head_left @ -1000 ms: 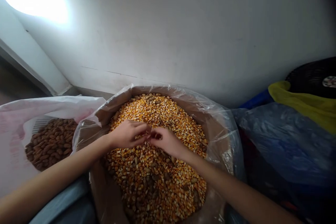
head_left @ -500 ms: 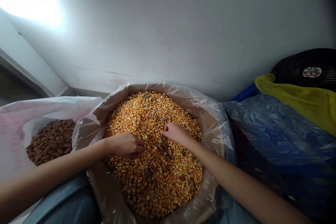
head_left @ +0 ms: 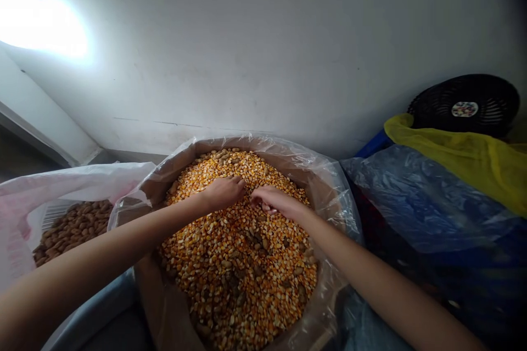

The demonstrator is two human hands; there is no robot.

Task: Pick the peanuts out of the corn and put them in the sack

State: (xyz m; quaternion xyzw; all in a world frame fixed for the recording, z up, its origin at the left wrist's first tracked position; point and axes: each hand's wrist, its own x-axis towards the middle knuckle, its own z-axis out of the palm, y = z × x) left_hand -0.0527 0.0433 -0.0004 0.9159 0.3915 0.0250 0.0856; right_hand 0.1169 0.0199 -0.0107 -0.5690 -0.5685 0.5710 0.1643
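Note:
A plastic-lined sack (head_left: 329, 189) stands before me, heaped with yellow corn kernels (head_left: 218, 247). Unshelled peanuts (head_left: 257, 241) lie scattered among the kernels, with more at the far edge of the heap. Over the upper middle of the corn is my left hand (head_left: 224, 193), its fingers curled downward and their tips hidden. Just to its right, my right hand (head_left: 275, 201) bends its fingers inward close to the kernels. Whatever either hand may hold is too small or too covered to make out. A narrow gap separates the two hands.
At the left, a white and pink bag (head_left: 20, 197) contains many brown peanuts (head_left: 76, 225). To the right lie a clear plastic sheet (head_left: 415, 197), yellow mesh cloth (head_left: 461, 148) and a black fan-like round grille (head_left: 465, 104). A pale wall (head_left: 255, 49) rises behind the sack.
My left hand has moved up and to the right across the corn, closer to my right hand. My right hand has turned slightly, its fingers now curled inward. The view has shifted a little.

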